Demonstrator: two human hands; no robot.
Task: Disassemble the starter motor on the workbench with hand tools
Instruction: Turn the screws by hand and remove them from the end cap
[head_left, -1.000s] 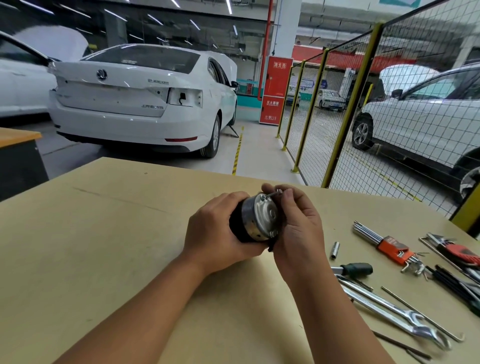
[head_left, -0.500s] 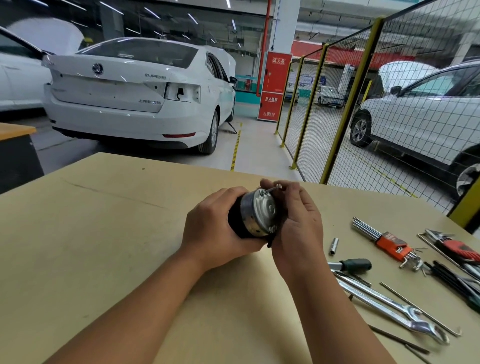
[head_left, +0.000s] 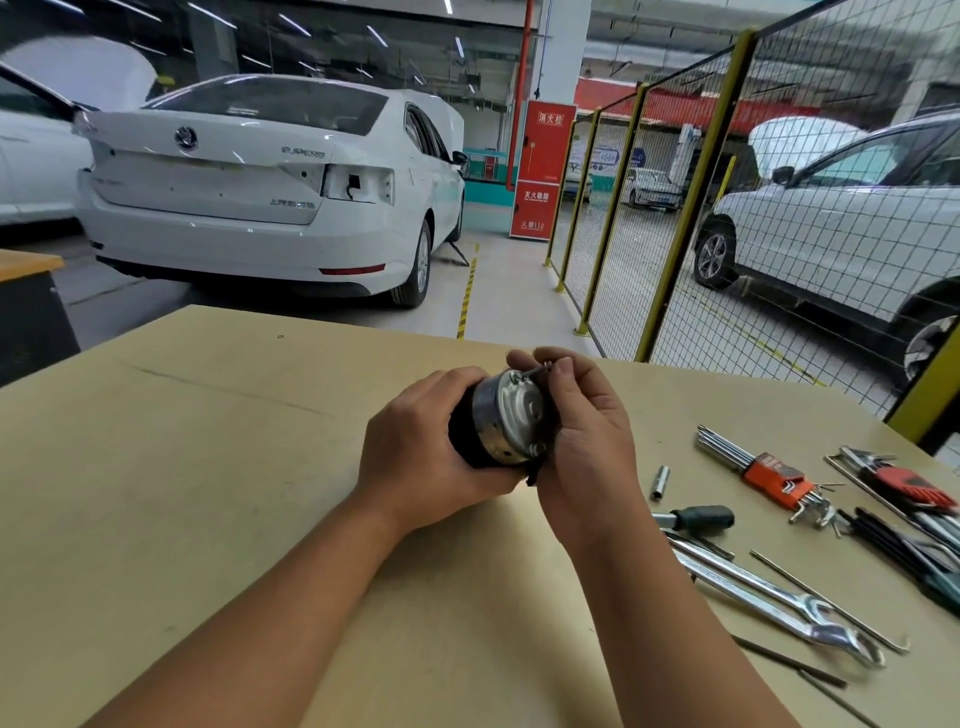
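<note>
1. the starter motor (head_left: 506, 421) is up off the workbench (head_left: 208, 467), cradled in front of the person, silver end cap facing the camera.
2. the left hand (head_left: 415, 457) wraps the dark body from the left, fingers curled round it, a firm holding grip.
3. the right hand (head_left: 582, 426) sits at the cap's right side, fingertips pinching a small hex key (head_left: 535, 371) whose tip meets a screw near the cap's top edge.
4. what's changed over the last second: very little in the hands. the key was angled at that same top screw then and it is there now, with both grips the same. whether it has turned, i cannot tell.
5. my read: the screw is mid-loosening, and the cap is seated, so the job is early.
6. the plainer difference is the view: it has tipped, and the motor sits slightly higher in frame.
7. lying to the right: a socket (head_left: 660, 483), a screwdriver (head_left: 696, 518), wrenches (head_left: 779, 597) and an orange hex key set (head_left: 769, 470).
</note>
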